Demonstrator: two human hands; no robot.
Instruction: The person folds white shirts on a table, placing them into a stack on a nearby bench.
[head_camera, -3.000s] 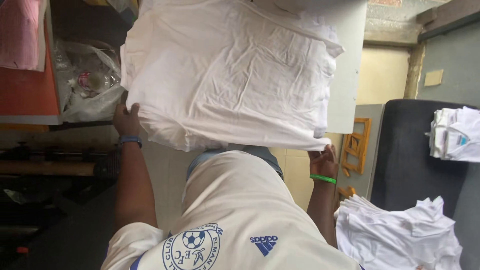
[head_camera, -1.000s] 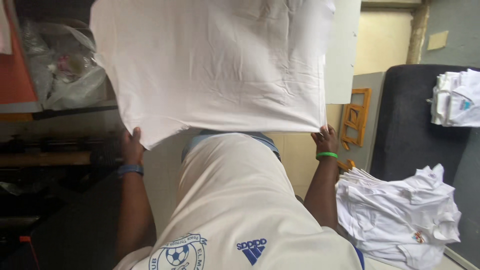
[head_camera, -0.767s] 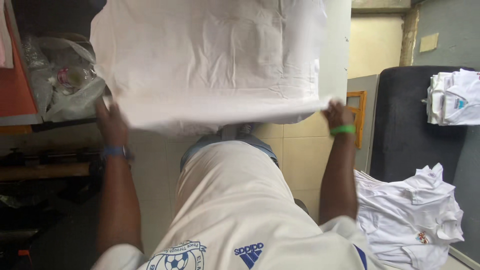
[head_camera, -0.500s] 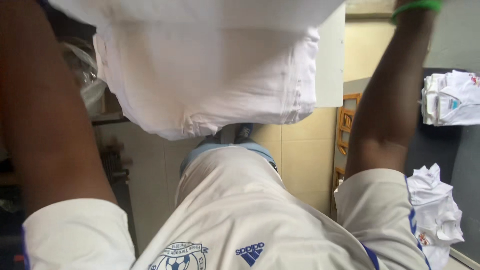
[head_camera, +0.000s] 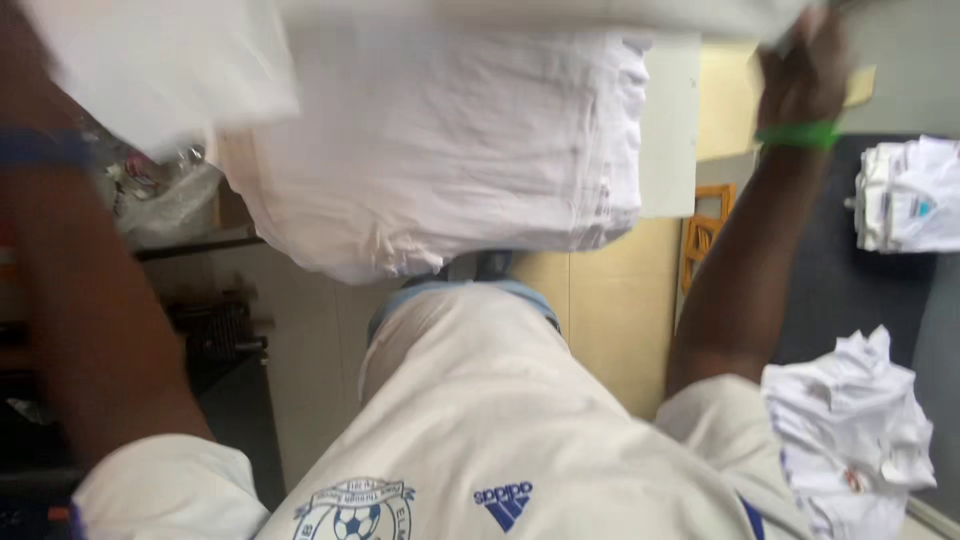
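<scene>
I stand over a white table (head_camera: 668, 130) with both arms raised. My right hand (head_camera: 800, 65), with a green wristband, grips the edge of a white garment (head_camera: 150, 75) that stretches, blurred, across the top of the view. My left hand (head_camera: 15, 70) is at the top left above a blue wristband, mostly hidden behind the same garment's other end. Below the lifted cloth, a stack of white garments (head_camera: 450, 150) lies on the table and hangs over its near edge.
A folded pile of white shirts (head_camera: 910, 195) sits on a dark surface at the right. A crumpled heap of white shirts (head_camera: 850, 440) lies at the lower right. At the left is a clear plastic bag (head_camera: 160, 195), and beside the table a yellow wooden frame (head_camera: 705, 235).
Both hands have lifted the top white garment off the stack and swung it up towards the camera. My arms rose from the table's near edge to the top of the view.
</scene>
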